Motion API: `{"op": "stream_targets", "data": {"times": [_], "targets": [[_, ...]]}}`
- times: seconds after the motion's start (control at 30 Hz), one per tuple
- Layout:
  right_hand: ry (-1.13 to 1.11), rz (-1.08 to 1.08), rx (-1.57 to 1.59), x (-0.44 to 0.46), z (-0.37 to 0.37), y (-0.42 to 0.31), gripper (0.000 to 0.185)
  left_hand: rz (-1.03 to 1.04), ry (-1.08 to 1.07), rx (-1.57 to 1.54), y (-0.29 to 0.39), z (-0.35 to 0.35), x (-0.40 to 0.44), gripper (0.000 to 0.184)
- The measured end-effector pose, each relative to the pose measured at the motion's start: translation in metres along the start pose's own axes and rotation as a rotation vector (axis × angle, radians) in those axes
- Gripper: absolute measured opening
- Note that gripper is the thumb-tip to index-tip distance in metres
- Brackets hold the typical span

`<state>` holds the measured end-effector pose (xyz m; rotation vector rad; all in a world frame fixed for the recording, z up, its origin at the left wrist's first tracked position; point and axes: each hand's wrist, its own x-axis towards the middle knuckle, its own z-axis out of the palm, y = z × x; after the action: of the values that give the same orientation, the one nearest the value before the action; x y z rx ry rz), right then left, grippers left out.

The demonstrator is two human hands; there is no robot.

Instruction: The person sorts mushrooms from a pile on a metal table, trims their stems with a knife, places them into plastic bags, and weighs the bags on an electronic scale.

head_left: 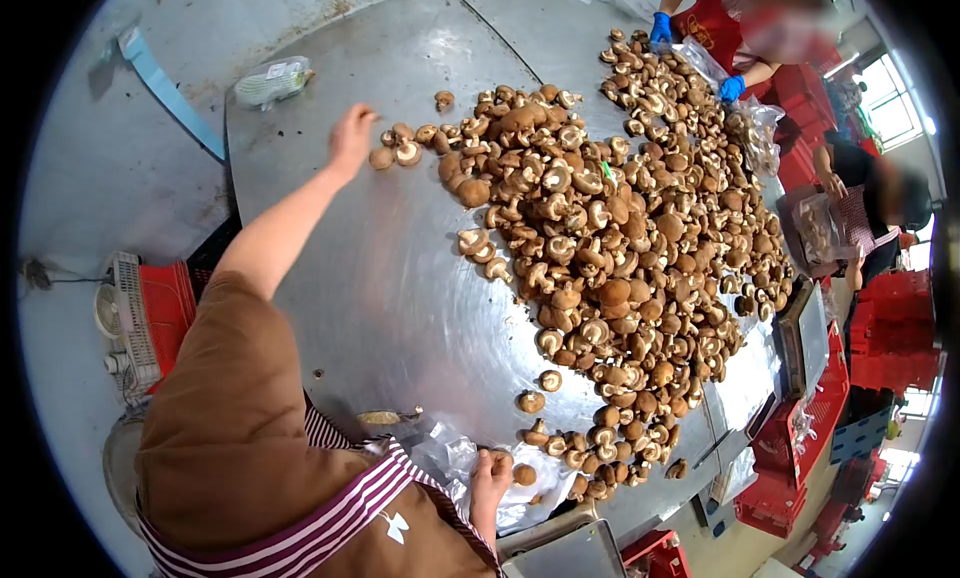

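Note:
Stretched far out over the metal table, my left hand (349,140) has its fingers drawn together; what they hold, if anything, I cannot make out. Just right of it lie a few loose shiitake mushrooms (407,154), at the edge of a large pile of shiitake mushrooms (610,268). Close to my body, my right hand (488,481) is closed on the edge of a clear plastic bag (447,456). A single mushroom cap (524,474) shows right beside its fingers, over the plastic.
A wrapped green-and-white pack (272,83) lies at the table's far left. Across the pile, a person in blue gloves (732,88) handles plastic bags. Another person (850,193) stands farther right. A metal tray (570,553) sits at the near edge; red crates (893,318) stand beyond.

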<state>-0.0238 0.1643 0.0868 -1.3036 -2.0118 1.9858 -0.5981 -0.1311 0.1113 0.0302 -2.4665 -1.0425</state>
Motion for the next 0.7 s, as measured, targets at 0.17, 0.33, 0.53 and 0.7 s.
{"op": "stream_targets", "data": {"times": [0.17, 0.33, 0.53, 0.7], "targets": [[-0.025, 0.000, 0.053, -0.003, 0.000, -0.001, 0.019, -0.183, 0.079, 0.655, -0.136, -0.179, -0.020, 0.022], [-0.041, -0.048, 0.007, 0.001, -0.004, 0.015, 0.019, -0.641, -0.162, 0.920, -0.172, -0.243, -0.043, 0.054], [-0.050, -0.008, 0.000, 0.008, -0.007, 0.008, 0.016, -0.260, -0.235, 0.103, -0.151, -0.070, -0.001, 0.060], [0.001, 0.043, 0.088, 0.006, -0.016, -0.001, 0.014, -0.331, -0.299, -0.310, -0.041, 0.054, 0.003, 0.052]]}}
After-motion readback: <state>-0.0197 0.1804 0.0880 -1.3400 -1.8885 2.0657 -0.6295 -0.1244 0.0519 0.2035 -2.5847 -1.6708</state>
